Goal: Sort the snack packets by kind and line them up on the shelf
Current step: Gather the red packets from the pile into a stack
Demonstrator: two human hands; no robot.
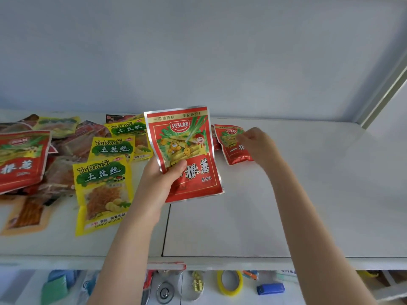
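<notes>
On the left of the shelf (286, 194) the unsorted packets lie in a loose heap: a big red packet (21, 159) at the far left edge, brown packets (66, 168) under and behind it, and three yellow packets (103, 194) stepping back in a rough file toward the wall.

The left hand (158, 186) holds a red packet (187, 155) upright just above the shelf. Its thumb is closed over the packet's lower left front and the other fingers are hidden behind, so the grip is a pinch at one corner. The packet's long axis runs up and down, tilted slightly, with the printed face toward the camera.

Just right of it, a smaller-looking red packet (233, 144) of the same kind leans near the back of the shelf. The right hand (257, 146) rests on its right edge, fingers curled onto it; whether they pinch it or only steady it I cannot tell.

The held packet likely goes beside that one. The slot is immediately to the right and farther back, so the left hand is the nearer carrier, while the right hand props the row's first member. The shelf farther right is bare.
</notes>
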